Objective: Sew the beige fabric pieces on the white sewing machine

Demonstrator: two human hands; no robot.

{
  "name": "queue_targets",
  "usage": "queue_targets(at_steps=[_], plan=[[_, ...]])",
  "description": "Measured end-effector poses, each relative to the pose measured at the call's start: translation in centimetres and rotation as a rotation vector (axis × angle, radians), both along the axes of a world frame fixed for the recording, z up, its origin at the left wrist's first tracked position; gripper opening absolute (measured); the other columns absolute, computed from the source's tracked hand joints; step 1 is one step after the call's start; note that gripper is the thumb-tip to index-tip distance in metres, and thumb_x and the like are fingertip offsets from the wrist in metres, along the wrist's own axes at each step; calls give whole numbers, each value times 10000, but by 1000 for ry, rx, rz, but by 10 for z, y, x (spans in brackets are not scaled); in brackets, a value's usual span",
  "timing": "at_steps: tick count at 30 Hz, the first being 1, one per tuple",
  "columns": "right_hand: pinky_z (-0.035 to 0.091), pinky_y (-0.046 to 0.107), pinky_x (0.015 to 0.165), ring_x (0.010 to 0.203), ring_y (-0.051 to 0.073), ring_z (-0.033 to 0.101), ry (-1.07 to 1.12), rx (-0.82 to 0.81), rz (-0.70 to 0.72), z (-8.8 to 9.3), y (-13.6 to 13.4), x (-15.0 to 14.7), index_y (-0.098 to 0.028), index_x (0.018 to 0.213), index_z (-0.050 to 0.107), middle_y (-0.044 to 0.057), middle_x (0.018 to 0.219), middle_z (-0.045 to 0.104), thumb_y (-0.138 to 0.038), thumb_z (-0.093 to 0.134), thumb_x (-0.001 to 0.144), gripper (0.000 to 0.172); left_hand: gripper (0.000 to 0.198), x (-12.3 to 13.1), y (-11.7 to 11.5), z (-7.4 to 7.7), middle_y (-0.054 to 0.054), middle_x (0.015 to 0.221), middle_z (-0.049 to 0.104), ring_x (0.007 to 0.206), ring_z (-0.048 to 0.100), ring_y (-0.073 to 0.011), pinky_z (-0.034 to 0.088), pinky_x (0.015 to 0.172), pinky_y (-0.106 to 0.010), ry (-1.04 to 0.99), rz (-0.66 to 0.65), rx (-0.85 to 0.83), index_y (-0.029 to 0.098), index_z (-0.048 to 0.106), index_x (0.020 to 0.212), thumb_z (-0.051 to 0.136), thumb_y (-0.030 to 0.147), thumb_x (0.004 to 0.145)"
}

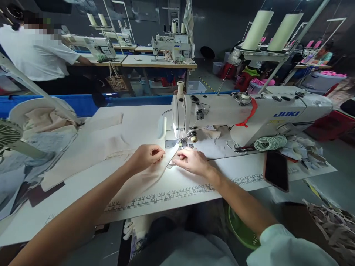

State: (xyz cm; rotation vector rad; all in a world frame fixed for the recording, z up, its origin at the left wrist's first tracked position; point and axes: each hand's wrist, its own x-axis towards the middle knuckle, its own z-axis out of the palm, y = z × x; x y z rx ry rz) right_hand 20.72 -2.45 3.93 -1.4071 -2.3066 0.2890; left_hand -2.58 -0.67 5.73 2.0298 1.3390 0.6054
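A strip of pale beige fabric runs up to the needle area of a white sewing machine. My left hand pinches the fabric just left of the needle, thumb and forefinger pressed together. On the other side, my right hand has its fingers closed at the fabric's right edge, close to the presser foot. The right fingertips partly cover what they grip. The fabric's lower end drapes toward the front edge of the table.
More beige fabric pieces lie at left, beside a small fan. A phone, a coil of pale green cord and fabric scraps sit at right. A printed ruler lines the front edge. A person works beyond.
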Motion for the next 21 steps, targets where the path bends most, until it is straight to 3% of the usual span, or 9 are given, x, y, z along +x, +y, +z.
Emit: queue_targets(at_steps=[2,5,7,10,12,15,17,19,21], plan=[[406,251,655,754,140,611,-5,-79,-24,1,-4,-7,-228,874,688,4,890,688,-415,719,942,202,265,1,-14,-1,-22,725,714,609,627,-152,492,593,-271,32,-2,91,207,672,772,534,392,902],[402,263,693,803,145,607,-2,-116,-31,1,-6,-9,-226,895,675,11,950,681,-322,666,966,119,196,3,-32,-9,-36,754,669,651,604,-179,438,550,-276,216,-20,289,210,607,756,568,356,880],[403,266,698,817,147,599,-4,-106,-1,0,-7,-7,-224,860,663,11,945,671,-263,617,978,133,213,2,-39,-12,-41,737,648,647,590,-187,422,547,-283,253,-16,309,213,571,720,528,322,897],[408,275,674,795,151,587,-3,-68,23,-1,-9,-4,-227,850,663,19,932,656,-285,604,991,164,315,-5,-45,-7,-31,693,652,614,589,-179,456,560,-281,58,37,77,210,617,725,520,433,927],[408,292,650,772,167,586,2,-51,6,-1,-9,-7,-230,874,671,35,937,656,-406,653,981,207,409,-11,-50,0,-18,668,644,613,597,-176,492,572,-278,-145,97,-124,207,660,750,587,586,886],[408,314,636,759,196,588,-9,-63,-60,-2,-8,-16,-228,878,664,54,936,657,-583,737,896,364,504,-15,-60,8,-5,667,626,631,585,-166,526,603,-283,-344,183,-226,206,675,749,675,706,805],[410,309,649,771,193,593,-22,-72,-92,-3,-6,-22,-223,861,651,48,924,662,-512,723,920,303,508,-15,-68,9,-8,691,631,660,583,-164,538,634,-289,-386,200,-208,204,671,741,707,708,788],[409,294,670,800,180,609,-16,-80,-89,-6,-4,-24,-222,859,648,37,926,684,-327,650,963,148,499,-15,-75,6,-16,734,648,700,601,-168,547,672,-297,-436,220,-202,202,658,756,712,697,787],[415,282,695,828,172,629,33,-111,-65,-8,-2,-22,-226,876,654,22,937,714,-191,584,954,110,505,-20,-78,2,-3,709,616,663,582,-157,524,630,-280,-508,302,-223,206,603,751,685,703,786]])
